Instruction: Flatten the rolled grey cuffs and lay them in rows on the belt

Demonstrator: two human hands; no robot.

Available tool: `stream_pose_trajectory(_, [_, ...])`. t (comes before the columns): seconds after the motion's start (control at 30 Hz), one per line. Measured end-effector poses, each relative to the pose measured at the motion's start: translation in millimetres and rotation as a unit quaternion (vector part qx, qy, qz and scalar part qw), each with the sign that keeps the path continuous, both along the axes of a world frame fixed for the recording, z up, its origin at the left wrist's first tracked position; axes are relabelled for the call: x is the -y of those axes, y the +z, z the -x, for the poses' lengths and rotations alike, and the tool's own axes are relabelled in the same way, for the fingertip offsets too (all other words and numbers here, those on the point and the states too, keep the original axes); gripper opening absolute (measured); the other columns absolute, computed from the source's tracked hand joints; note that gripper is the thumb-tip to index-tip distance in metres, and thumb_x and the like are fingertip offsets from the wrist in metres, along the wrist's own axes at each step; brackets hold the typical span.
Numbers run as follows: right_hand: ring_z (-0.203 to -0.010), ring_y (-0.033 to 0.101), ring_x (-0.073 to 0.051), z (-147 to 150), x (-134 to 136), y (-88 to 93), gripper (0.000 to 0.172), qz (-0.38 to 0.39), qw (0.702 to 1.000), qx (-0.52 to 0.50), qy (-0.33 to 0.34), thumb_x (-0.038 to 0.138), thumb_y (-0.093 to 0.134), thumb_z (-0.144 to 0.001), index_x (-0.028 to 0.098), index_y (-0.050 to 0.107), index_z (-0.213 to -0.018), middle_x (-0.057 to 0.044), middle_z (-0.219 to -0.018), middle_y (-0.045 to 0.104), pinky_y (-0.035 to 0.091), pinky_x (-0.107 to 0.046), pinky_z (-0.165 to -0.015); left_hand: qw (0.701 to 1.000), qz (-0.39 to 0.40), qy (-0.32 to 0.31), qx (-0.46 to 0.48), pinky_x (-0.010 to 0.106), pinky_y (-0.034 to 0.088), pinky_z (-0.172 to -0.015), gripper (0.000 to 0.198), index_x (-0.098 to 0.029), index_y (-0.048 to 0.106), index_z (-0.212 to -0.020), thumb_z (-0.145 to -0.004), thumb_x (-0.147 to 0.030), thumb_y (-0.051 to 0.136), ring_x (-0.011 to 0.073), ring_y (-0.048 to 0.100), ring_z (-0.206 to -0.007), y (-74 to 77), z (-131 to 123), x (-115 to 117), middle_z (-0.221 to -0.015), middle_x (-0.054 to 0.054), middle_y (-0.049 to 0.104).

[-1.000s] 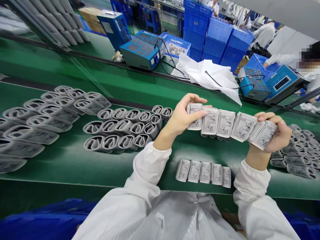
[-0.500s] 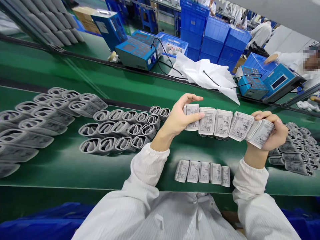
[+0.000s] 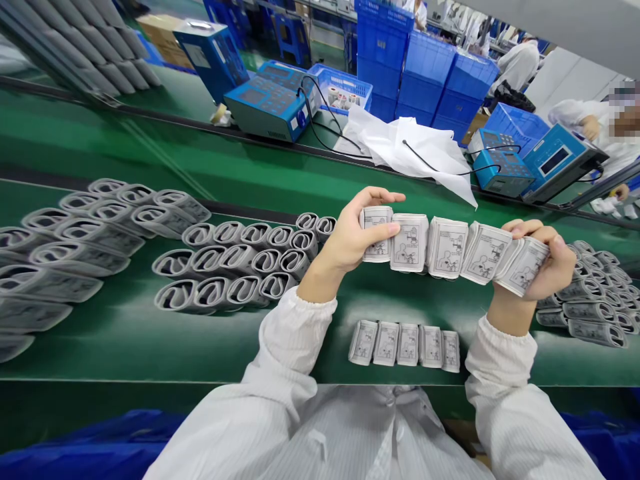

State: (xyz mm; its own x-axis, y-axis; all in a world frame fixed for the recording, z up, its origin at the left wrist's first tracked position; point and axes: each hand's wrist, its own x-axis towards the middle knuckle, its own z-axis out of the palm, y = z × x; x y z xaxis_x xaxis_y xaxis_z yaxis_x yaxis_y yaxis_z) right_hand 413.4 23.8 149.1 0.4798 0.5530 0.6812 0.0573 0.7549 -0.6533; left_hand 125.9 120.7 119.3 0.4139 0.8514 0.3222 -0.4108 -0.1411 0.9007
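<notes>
Between my two hands, above the bench, a row of several rolled blood pressure cuffs [image 3: 449, 248] is held end to end. Each is grey-white with a printed line drawing facing me. My left hand [image 3: 357, 230] grips the left end, thumb across the front and index finger stretched out above. At the right end, my right hand [image 3: 550, 257] wraps its fingers over the last cuff, which tilts. Below the held row, another short row of rolled cuffs [image 3: 409, 345] lies on the green bench, near its front edge.
Rolled cuffs stand in groups on the left [image 3: 90, 233], mid-left [image 3: 240, 260] and right [image 3: 595, 293]. Behind a raised ledge are blue instruments [image 3: 273, 100] with cables, white sheets [image 3: 410, 147] and stacked blue crates [image 3: 383, 60]. A co-worker's hand [image 3: 591, 127] shows at far right.
My left hand has shifted slightly left, and the held cuffs are spread a little wider. My right hand stays nearly still. The co-worker's hand has moved away from the blue crate.
</notes>
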Motion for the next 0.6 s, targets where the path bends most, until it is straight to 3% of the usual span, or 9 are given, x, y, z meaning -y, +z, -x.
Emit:
stream_pose_trajectory(0.3, [-0.063, 0.058, -0.022, 5.3, 1.0, 3.8, 0.044, 0.008, 1.0, -0.02, -0.014, 0.046, 0.061, -0.095, 0.027, 0.06, -0.055, -0.005, -0.066, 0.064, 0.046, -0.04, -0.064, 0.999, -0.019, -0.028, 0.04, 0.029, 0.065, -0.076, 0.061, -0.024, 0.064, -0.114, -0.075, -0.051, 0.104, 0.0182, 0.076, -0.092, -2.5, -0.2, -1.8, -0.144, 0.012, 0.076])
stream_pose_trajectory(0.43, [-0.062, 0.055, -0.024, 3.9, 1.2, 3.6, 0.045, 0.008, 1.0, -0.002, -0.024, 0.05, 0.063, -0.093, 0.027, 0.057, -0.054, -0.005, -0.065, 0.061, 0.044, -0.043, -0.062, 0.999, -0.04, -0.021, 0.028, 0.028, 0.06, -0.069, 0.064, -0.026, 0.064, -0.113, -0.073, -0.058, 0.103, 0.0156, 0.071, -0.083, 0.4, 1.4, 0.4, -0.146, 0.012, 0.075])
stream_pose_trajectory(0.6, [-0.059, 0.053, -0.023, 4.7, -0.9, 3.3, 0.051, -0.008, 0.999, 0.006, -0.034, 0.056, 0.066, -0.093, 0.027, 0.052, -0.054, -0.005, -0.063, 0.058, 0.04, -0.043, -0.06, 0.999, -0.038, -0.001, -0.008, 0.033, 0.06, -0.07, 0.07, -0.027, 0.062, -0.11, -0.07, -0.068, 0.102, 0.0194, 0.072, -0.085, 5.4, 4.1, 4.6, -0.148, 0.013, 0.074])
